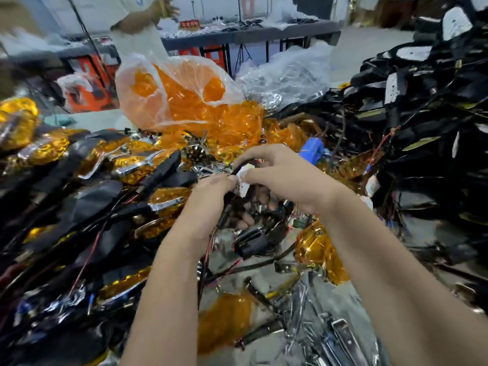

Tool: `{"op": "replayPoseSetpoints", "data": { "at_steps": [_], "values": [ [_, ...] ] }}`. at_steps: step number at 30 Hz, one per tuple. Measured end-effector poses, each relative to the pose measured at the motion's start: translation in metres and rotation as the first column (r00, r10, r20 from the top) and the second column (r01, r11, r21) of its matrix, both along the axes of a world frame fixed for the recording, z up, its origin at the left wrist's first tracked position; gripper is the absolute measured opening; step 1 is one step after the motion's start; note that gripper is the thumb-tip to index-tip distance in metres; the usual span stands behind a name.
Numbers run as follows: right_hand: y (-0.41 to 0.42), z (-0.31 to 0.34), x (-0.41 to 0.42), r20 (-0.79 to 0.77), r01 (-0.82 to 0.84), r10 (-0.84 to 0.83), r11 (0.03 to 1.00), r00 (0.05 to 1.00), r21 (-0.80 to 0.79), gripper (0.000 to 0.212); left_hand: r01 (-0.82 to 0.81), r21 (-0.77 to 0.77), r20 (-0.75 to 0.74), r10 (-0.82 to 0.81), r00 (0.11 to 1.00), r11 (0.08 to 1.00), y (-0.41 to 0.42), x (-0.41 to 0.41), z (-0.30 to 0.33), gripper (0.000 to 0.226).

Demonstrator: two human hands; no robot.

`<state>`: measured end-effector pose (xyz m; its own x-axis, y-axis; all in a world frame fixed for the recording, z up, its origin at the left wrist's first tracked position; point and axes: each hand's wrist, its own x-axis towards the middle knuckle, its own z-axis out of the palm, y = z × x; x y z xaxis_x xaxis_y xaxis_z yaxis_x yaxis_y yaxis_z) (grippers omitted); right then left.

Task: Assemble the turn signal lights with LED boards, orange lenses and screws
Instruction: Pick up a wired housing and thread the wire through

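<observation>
At frame centre the white LED board (243, 180) sat pinched between both hands above the cluttered worktop (266, 262); seating it probably wanted a square, gentle press, wires kept clear; left hand (211, 204) gripped the black housing (232, 204), right hand (277, 173) arched over it, fingers curled; bagged orange lenses (184, 93) lay beyond, upper centre.

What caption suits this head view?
Both hands, left hand and right hand, grip a black wired housing amid orange plastic lenses.
</observation>
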<state>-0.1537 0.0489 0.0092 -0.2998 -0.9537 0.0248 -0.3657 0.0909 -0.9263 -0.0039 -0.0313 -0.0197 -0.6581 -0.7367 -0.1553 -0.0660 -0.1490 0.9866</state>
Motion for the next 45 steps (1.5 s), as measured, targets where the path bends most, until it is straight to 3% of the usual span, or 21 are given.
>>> {"op": "replayPoseSetpoints", "data": {
  "at_steps": [4, 7, 11, 19, 23, 26, 28, 31, 33, 35, 38, 42, 45],
  "values": [
    [-0.007, -0.009, -0.002, -0.091, -0.014, 0.010, 0.999, 0.996, -0.042, 0.017, 0.115, -0.103, 0.086, -0.107, 0.991, 0.988, -0.002, -0.003, -0.011, 0.028],
    [-0.011, -0.014, -0.009, -0.063, -0.002, -0.003, 0.996, 0.998, -0.085, 0.022, 0.071, -0.078, -0.019, -0.072, 0.997, 0.994, 0.006, -0.009, -0.017, 0.016],
    [-0.013, -0.021, -0.018, 0.008, -0.004, 0.005, 0.991, 1.000, -0.136, 0.036, 0.050, -0.003, -0.089, -0.050, 0.995, 0.999, 0.011, -0.018, -0.017, 0.015],
    [-0.003, -0.018, -0.031, -0.080, -0.118, 0.108, 0.984, 0.991, -0.133, 0.019, 0.104, -0.050, -0.049, -0.107, 0.993, 0.993, 0.012, -0.016, -0.009, 0.020],
    [-0.001, -0.011, -0.028, -0.060, -0.163, 0.157, 0.977, 0.986, -0.136, 0.018, 0.106, -0.279, 0.008, -0.108, 0.994, 0.954, 0.006, -0.014, -0.007, 0.013],
    [-0.003, -0.009, -0.021, -0.039, -0.095, 0.090, 0.983, 0.995, -0.156, 0.012, 0.063, -0.309, -0.016, -0.071, 0.997, 0.949, 0.006, -0.016, -0.004, 0.032],
    [-0.004, -0.011, -0.017, 0.057, -0.039, 0.049, 0.986, 0.997, -0.165, 0.015, -0.066, -0.234, -0.109, 0.042, 0.993, 0.970, 0.008, -0.021, -0.003, 0.035],
    [-0.005, -0.014, -0.013, 0.077, -0.009, 0.023, 0.985, 0.997, -0.171, 0.027, -0.281, 0.118, -0.292, 0.304, 0.907, 0.952, 0.008, -0.029, -0.001, 0.029],
    [-0.005, -0.015, -0.011, 0.000, -0.031, 0.031, 0.991, 1.000, -0.129, 0.036, -0.274, 0.314, -0.374, 0.383, 0.844, 0.909, 0.008, -0.032, 0.001, 0.028],
    [-0.007, -0.016, -0.009, -0.068, -0.051, 0.045, 0.995, 0.997, -0.084, 0.037, -0.222, 0.399, -0.452, 0.401, 0.797, 0.890, 0.010, -0.035, 0.002, 0.026],
    [-0.008, -0.015, -0.006, -0.195, -0.057, 0.043, 0.996, 0.980, -0.066, 0.028, -0.163, 0.383, -0.492, 0.350, 0.798, 0.909, 0.018, -0.038, 0.005, 0.031],
    [-0.006, -0.017, -0.008, -0.055, -0.075, 0.070, 0.993, 0.996, -0.087, 0.027, -0.168, 0.293, -0.392, 0.278, 0.877, 0.941, 0.015, -0.032, 0.004, 0.040],
    [-0.005, -0.017, -0.012, -0.066, -0.065, 0.061, 0.995, 0.996, -0.072, 0.026, -0.224, 0.115, -0.323, 0.250, 0.913, 0.968, 0.006, -0.024, 0.002, 0.020]
  ]
}}
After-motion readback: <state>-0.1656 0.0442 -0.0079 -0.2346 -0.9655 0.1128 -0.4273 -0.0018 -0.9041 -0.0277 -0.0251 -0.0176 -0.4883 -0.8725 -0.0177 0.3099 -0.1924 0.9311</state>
